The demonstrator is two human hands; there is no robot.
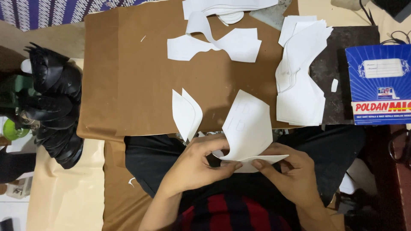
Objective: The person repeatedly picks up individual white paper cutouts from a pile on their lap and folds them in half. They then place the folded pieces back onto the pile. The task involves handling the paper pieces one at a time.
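Both my hands hold one white cut-out paper piece (pixel 248 124) over my lap, just below the near edge of the brown work surface (pixel 128 77). My left hand (pixel 195 164) pinches its lower left corner with thumb and fingers. The lower right edge is pinched by my right hand (pixel 289 171), where the sheet folds into a narrow flap. The piece curls upward, and faint pencil rectangles show on it. Two pointed white pieces (pixel 186 113) lie on the brown surface just left of it.
A stack of white cut pieces (pixel 299 90) sits at the right on a dark slab (pixel 342 64). More white shapes (pixel 214 45) lie at the far middle. A blue box (pixel 379 83) stands right. A pile of black shoe parts (pixel 53 102) sits left.
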